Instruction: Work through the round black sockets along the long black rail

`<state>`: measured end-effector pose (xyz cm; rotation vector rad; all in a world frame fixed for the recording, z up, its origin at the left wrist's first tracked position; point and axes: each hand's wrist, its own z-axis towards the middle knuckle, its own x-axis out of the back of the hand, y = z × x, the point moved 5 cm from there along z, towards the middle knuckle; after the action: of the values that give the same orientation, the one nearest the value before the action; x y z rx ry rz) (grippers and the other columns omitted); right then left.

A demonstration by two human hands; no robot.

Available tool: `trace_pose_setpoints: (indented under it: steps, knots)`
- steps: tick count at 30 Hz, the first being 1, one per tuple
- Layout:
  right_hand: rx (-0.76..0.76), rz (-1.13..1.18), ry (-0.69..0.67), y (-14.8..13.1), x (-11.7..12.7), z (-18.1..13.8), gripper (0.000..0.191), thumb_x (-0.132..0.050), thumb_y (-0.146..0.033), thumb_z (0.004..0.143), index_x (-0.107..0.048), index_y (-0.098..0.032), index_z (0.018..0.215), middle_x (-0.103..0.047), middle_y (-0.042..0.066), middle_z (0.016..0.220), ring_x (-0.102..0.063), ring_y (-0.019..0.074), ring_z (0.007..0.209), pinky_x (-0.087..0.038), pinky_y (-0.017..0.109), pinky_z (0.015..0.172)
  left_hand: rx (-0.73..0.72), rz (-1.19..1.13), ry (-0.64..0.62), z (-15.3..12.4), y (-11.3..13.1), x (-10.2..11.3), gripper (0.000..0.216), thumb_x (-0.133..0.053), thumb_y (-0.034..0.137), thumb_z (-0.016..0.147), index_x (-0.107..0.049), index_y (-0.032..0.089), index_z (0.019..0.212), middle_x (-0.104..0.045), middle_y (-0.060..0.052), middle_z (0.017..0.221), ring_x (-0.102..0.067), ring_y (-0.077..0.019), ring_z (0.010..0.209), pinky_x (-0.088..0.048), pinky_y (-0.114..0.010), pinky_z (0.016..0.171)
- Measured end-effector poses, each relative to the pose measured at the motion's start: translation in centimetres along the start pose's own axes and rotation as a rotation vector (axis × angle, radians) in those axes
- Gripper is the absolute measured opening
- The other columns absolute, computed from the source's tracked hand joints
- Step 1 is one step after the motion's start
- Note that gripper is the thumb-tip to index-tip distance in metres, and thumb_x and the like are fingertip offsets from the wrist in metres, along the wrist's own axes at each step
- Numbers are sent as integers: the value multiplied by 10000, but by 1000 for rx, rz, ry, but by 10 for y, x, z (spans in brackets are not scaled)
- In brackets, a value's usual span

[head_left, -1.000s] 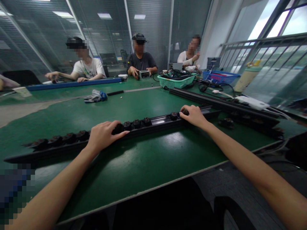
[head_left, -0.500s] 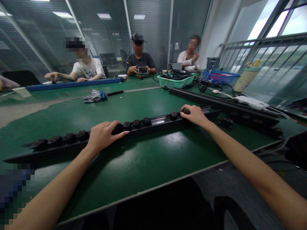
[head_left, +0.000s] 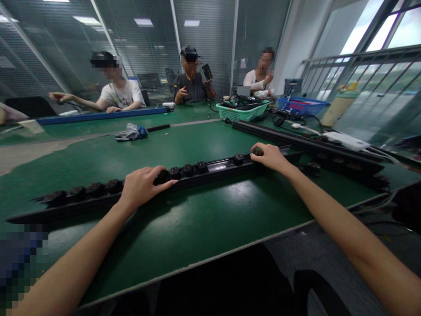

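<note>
A long black rail (head_left: 213, 171), an open channel in shape, lies slantwise across the green table. Several black round modules, like socket inserts, sit along it: a group at the left end, then some more near the middle, such as this module (head_left: 201, 166). Farther right stands a lone module (head_left: 238, 159) beyond a bare shiny stretch. My left hand (head_left: 140, 186) grips the rail, thumb along its front edge and fingers over the top, partly covering a module. My right hand (head_left: 271, 158) curls round another black round module (head_left: 258, 152) at the rail's right part; its underside is hidden.
More black rails (head_left: 305, 147) lie at the right, with a loose black module (head_left: 311, 169) near them. Behind are a green basket (head_left: 241, 113) of cables, a blue basket (head_left: 304, 107), a power strip (head_left: 347, 140) and gloves (head_left: 130, 132). Three people sit across the table.
My right hand has shifted slightly right along the rail with the module in its fingers. My left hand stays put. Across the table, one person has raised and turned a handheld device.
</note>
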<state>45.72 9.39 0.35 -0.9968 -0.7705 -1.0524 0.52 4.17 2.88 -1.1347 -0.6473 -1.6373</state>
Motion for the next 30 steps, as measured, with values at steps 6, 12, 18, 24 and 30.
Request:
trace_pose_setpoints:
  steps: [6, 12, 18, 24, 30]
  knots:
    - [-9, 5, -14, 4, 0, 1, 273, -605, -423, 916, -740, -224, 1047, -783, 96, 1022, -704, 293, 961, -482, 402, 884, -21, 17, 12, 0, 1, 0, 822, -346, 885, 944, -746, 211, 1190, -790, -124, 999, -715, -290, 875, -408, -321, 686]
    - [-50, -5, -38, 10, 2, 2, 270, -616, -419, 912, -741, -221, 1048, -782, 101, 1039, -706, 298, 989, -485, 418, 914, -26, 7, 25, 0, 1, 0, 816, -360, 884, 940, -754, 211, 1178, -784, -124, 969, -708, -289, 847, -412, -323, 679]
    - [-61, 4, -52, 12, 2, 3, 267, -619, -413, 908, -742, -221, 1048, -784, 101, 1059, -709, 304, 1024, -480, 423, 944, -33, -5, 28, 0, 0, 0, 822, -363, 884, 940, -753, 204, 1187, -787, -129, 981, -710, -299, 849, -418, -331, 682]
    - [-66, 3, -45, 14, 2, 2, 272, -615, -420, 905, -745, -221, 1037, -784, 105, 1059, -709, 312, 1018, -482, 439, 943, -32, 0, 32, -1, 0, -1, 816, -366, 879, 943, -754, 204, 1185, -783, -126, 964, -707, -291, 842, -410, -325, 678]
    - [-66, -3, -68, 14, 4, 3, 270, -622, -422, 909, -753, -229, 1045, -788, 101, 1078, -712, 314, 1051, -484, 441, 964, -29, -15, 44, -1, -1, -1, 767, -411, 868, 935, -754, 226, 1176, -788, -118, 998, -706, -283, 864, -423, -324, 701]
